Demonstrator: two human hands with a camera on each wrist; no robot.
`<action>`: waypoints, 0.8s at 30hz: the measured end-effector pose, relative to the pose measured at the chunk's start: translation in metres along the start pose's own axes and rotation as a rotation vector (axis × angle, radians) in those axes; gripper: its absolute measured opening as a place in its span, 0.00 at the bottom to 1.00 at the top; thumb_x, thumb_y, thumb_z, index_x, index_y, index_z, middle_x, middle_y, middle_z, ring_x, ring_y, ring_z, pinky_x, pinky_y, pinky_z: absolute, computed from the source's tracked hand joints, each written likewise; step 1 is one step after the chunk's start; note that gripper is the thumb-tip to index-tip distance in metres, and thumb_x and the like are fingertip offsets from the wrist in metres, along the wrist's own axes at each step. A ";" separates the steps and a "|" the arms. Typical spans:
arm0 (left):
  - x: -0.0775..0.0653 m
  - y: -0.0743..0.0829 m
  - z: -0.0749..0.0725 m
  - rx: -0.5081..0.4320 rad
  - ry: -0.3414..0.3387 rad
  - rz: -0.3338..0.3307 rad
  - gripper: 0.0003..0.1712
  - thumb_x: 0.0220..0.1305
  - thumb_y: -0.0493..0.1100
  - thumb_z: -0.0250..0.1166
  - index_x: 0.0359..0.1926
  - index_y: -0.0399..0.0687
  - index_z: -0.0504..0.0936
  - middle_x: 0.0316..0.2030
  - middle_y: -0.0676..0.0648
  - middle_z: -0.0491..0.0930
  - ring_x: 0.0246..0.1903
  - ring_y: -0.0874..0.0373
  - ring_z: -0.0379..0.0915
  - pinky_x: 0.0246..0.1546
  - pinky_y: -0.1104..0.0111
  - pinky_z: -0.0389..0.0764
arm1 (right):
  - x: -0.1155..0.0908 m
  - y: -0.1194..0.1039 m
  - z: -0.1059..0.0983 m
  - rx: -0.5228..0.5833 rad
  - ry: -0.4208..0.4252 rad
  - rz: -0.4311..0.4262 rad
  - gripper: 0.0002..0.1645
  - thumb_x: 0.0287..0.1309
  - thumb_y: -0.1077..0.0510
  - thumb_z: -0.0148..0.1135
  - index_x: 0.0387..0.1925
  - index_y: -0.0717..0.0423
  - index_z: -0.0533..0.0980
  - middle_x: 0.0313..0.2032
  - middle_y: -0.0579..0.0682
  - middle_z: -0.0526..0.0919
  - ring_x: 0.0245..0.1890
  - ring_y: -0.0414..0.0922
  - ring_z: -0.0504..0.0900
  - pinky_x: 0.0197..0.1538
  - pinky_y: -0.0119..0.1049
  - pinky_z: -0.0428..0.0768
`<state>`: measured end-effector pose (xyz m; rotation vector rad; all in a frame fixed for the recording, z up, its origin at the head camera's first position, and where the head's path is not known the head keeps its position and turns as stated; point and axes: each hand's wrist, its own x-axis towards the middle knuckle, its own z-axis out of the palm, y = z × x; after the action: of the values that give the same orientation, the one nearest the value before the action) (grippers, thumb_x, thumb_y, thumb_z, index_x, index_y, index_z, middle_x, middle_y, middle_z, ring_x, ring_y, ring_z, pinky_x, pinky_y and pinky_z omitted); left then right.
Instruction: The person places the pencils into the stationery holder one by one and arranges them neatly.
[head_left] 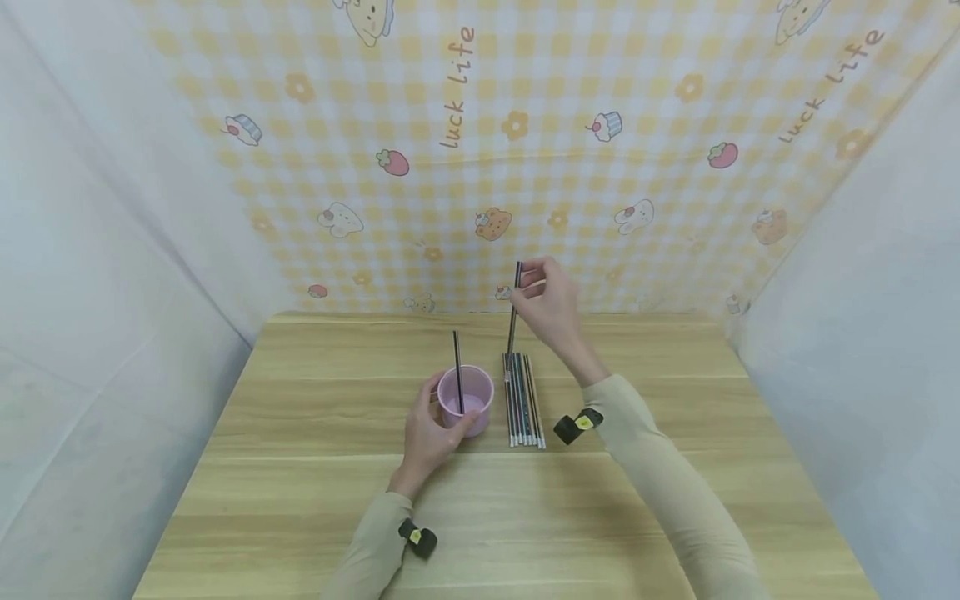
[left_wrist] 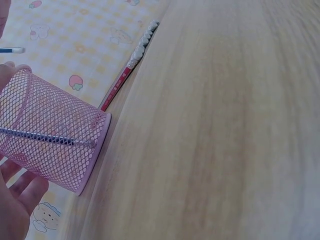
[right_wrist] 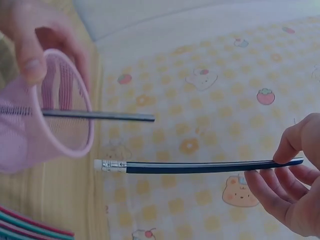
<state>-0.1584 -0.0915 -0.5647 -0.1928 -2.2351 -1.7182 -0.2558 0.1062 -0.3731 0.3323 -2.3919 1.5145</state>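
Sleeves (head_left: 667,483) of pale beige reach in over the near part of the wooden table (head_left: 300,467), each with a small black device (head_left: 417,538) at the wrist (a yellow mark sits on top). Beyond the nearer cuff, the left hand (head_left: 429,433) is curled round a pink mesh cup (head_left: 483,415), spread only as wide as the cup's side, its thumb at the near rim and its fingers along the left. The cup stands a little left of midway between the table's left and right edges; one dark pencil (head_left: 458,371) leans inside it, its upper end clear of the rim.

Just right of the cup lies a row of pencils (head_left: 522,408) side by side, white eraser ends toward the near edge. Farther on, toward the table's far edge, is the right hand (head_left: 551,304) – thumb and fingertips brought together on another dark pencil (head_left: 513,329) near its top. That pencil hangs steeply, eraser end down, apart from the cup.

Behind the far edge rises a yellow-checked cloth (head_left: 562,175) with printed animals, strawberries and cupcakes; white sheets (head_left: 877,275) flank the left and right edges.
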 end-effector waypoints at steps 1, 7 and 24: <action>0.000 -0.001 0.000 -0.003 -0.002 0.006 0.50 0.46 0.42 0.83 0.70 0.44 0.68 0.61 0.38 0.77 0.58 0.40 0.76 0.55 0.49 0.85 | 0.000 -0.001 0.001 0.008 -0.004 -0.001 0.23 0.53 0.68 0.64 0.53 0.64 0.74 0.40 0.59 0.82 0.36 0.54 0.86 0.35 0.38 0.89; -0.002 0.018 0.000 -0.010 0.003 -0.012 0.49 0.48 0.37 0.81 0.70 0.36 0.67 0.60 0.33 0.76 0.58 0.36 0.75 0.56 0.44 0.83 | -0.001 -0.007 0.013 0.048 -0.032 -0.010 0.22 0.55 0.68 0.64 0.52 0.64 0.74 0.40 0.59 0.82 0.38 0.56 0.87 0.73 0.59 0.68; 0.000 -0.001 0.000 0.004 0.010 0.045 0.50 0.46 0.44 0.83 0.70 0.41 0.69 0.59 0.38 0.78 0.55 0.40 0.78 0.50 0.52 0.88 | -0.014 0.013 0.053 0.046 -0.079 -0.005 0.21 0.53 0.69 0.63 0.51 0.65 0.75 0.38 0.60 0.83 0.35 0.54 0.87 0.35 0.35 0.89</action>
<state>-0.1593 -0.0916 -0.5659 -0.2316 -2.2098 -1.6880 -0.2540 0.0641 -0.4106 0.4162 -2.4168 1.5847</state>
